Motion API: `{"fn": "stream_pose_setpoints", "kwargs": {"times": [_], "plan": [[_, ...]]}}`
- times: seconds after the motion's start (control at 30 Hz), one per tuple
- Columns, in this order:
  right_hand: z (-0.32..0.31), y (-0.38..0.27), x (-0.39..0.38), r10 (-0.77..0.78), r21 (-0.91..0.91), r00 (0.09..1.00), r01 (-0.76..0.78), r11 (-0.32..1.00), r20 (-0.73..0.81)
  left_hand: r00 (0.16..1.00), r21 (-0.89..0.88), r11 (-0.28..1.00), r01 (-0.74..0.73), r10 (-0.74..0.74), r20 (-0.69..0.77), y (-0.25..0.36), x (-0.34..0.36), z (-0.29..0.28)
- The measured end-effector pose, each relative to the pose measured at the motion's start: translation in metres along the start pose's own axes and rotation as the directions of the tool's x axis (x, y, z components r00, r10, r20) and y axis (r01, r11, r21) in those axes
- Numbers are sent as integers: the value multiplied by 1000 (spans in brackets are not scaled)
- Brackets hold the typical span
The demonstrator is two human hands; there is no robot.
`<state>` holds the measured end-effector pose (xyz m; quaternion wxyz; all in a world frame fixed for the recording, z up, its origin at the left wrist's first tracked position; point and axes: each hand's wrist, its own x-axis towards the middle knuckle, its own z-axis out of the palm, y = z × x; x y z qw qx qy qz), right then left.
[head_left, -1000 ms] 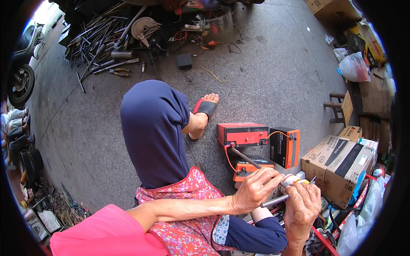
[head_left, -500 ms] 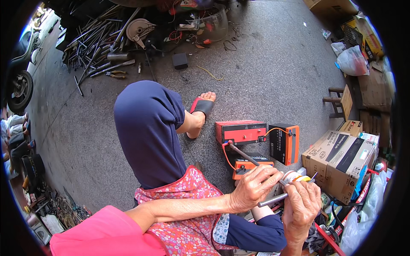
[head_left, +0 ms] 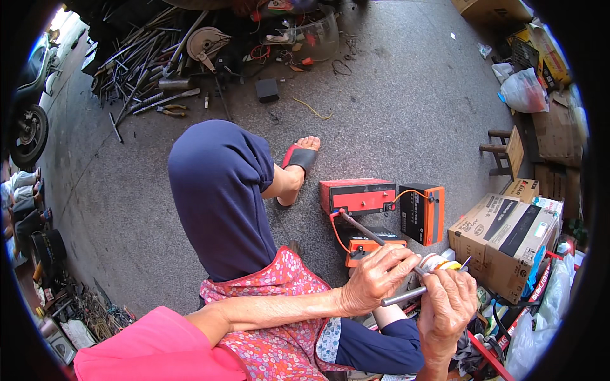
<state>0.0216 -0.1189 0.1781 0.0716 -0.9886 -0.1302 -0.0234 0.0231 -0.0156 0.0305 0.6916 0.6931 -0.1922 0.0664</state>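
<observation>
A grey metal T-handle wrench (head_left: 365,227) slants down from my hands toward a corner of the red and black battery (head_left: 359,198); its tip is at the red cable's end there. My left hand (head_left: 380,276) is closed around the shaft near the crossbar. My right hand (head_left: 448,305) grips the right part of the crossbar, whose left end sticks out below my left hand. Two orange and black batteries stand close by, one on the right (head_left: 422,214) and one nearer me (head_left: 375,246). A red cable (head_left: 337,232) and an orange wire (head_left: 412,193) run between batteries.
White and yellow tape rolls (head_left: 438,261) show just behind my right hand. Cardboard boxes (head_left: 499,235) and a small wooden stool (head_left: 505,152) stand to the right. Metal tools (head_left: 136,70) lie heaped at the far left, with pliers (head_left: 171,110) beside them.
The crossbar's left end has shifted slightly to the left. Both hands keep their grip and barely move; the batteries stay in place.
</observation>
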Motion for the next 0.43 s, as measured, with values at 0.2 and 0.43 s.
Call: {"fn": "stream_pose_setpoints", "kwargs": {"times": [0.2,0.43], "plan": [[0,-1,-1,-4,-4,1000,4,1000,-5,1000,3,1000,3,-3,10,0,-1,-2],[0,-1,-2,12,-17,1000,-11,1000,16,1000,8,1000,-11,11,2,0,-1,-2]]}}
